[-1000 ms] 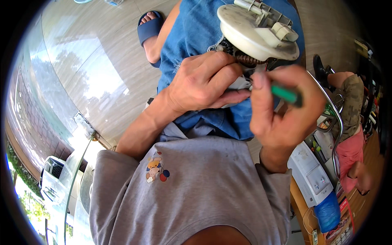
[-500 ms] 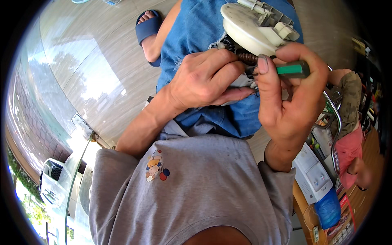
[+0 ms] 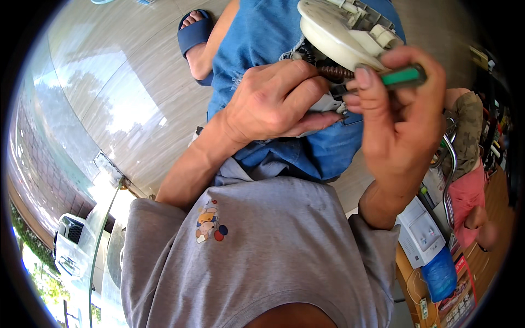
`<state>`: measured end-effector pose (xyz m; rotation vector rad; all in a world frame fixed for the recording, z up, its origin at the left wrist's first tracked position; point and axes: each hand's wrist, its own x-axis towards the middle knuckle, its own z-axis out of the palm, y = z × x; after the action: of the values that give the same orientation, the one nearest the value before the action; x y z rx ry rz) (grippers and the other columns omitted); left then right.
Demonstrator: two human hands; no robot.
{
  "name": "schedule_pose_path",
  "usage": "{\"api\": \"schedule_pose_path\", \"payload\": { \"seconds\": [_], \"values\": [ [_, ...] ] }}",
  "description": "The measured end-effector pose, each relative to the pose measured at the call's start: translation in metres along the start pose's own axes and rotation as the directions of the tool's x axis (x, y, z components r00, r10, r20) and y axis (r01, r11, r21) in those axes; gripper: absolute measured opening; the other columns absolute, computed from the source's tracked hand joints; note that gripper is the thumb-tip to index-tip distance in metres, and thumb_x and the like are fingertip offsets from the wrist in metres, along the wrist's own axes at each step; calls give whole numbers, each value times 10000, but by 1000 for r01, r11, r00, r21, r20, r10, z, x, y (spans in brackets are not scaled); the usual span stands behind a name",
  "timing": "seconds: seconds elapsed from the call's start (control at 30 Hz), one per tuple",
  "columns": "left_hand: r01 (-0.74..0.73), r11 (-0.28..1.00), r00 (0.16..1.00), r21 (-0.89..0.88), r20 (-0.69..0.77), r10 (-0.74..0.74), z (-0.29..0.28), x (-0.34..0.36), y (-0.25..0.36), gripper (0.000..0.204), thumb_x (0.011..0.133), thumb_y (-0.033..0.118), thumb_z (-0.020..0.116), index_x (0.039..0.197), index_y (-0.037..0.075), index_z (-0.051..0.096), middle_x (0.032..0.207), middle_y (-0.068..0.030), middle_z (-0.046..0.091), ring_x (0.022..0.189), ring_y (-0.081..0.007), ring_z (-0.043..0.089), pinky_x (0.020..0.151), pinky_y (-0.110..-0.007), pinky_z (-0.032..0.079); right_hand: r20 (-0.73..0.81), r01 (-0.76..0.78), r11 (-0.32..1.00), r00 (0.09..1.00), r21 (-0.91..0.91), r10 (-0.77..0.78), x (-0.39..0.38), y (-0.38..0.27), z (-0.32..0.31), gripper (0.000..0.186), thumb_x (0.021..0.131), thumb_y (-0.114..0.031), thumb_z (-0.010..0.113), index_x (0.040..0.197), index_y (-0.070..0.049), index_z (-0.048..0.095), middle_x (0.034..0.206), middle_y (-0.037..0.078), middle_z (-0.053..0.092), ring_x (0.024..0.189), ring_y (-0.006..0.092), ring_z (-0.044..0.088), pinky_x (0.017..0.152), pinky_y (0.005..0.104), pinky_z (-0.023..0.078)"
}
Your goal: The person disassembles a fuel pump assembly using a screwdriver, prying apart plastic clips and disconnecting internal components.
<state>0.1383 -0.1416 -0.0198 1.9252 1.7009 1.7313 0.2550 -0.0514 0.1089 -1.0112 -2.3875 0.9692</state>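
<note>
Across my lap lies a cream-white plastic assembly with a round flange (image 3: 336, 34) and moulded brackets. Dark ribbed hose (image 3: 335, 72) runs beneath the flange. My left hand (image 3: 279, 101) is closed around a pale part at the near end of the assembly, most of it covered by my fingers. In my right hand (image 3: 402, 112), thumb and fingers grip a screwdriver by its green and black handle (image 3: 402, 76). The handle is blurred and its tip is not clear. A small dark piece (image 3: 338, 91) shows between the two hands.
Blue jeans (image 3: 251, 38) support the assembly. To the right are a chrome tube frame (image 3: 451, 180), a white boxy appliance (image 3: 420, 232), a blue plastic bag (image 3: 439, 276) and another person's pink clothing (image 3: 469, 202). A glass panel edge (image 3: 101, 240) stands at left.
My right hand has shifted right and slightly away from my left hand, carrying the screwdriver with it. My left hand stays nearly in place on the pale part.
</note>
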Motion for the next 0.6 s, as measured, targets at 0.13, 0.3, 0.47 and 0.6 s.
{"api": "schedule_pose_path", "payload": {
  "seconds": [0.13,0.3,0.47,0.6],
  "values": [
    [-7,1000,1000,-23,1,7,0,2,0,438,674,309,907,922,19,692,885,-103,659,687,-241,668,560,-328,546,26,-85,992,996,94,82,-3,7,-3,308,981,-86,678,1198,8,481,804,125,690,646,128,667,564,234,541],
    [-10,1000,1000,-29,-18,10,-1,1,-1,435,677,301,905,928,16,693,890,-106,663,677,-234,660,555,-322,539,-34,-79,996,996,47,81,-5,7,7,307,978,-84,681,1201,16,495,785,127,693,585,114,637,547,219,522],
    [1,999,1000,-33,-8,-2,-1,6,-2,429,682,299,904,925,14,695,892,-111,666,691,-234,670,563,-320,545,-61,-54,992,996,115,62,3,10,4,327,974,-90,686,1224,32,514,783,130,693,575,122,636,528,219,518],
    [-10,999,1000,-41,-1,10,-1,6,-4,424,678,299,909,916,20,697,883,-107,666,681,-230,668,552,-314,542,-147,-102,973,980,207,134,0,7,10,355,986,-130,678,1247,43,511,799,165,704,562,152,648,510,231,522]
  ]
}}
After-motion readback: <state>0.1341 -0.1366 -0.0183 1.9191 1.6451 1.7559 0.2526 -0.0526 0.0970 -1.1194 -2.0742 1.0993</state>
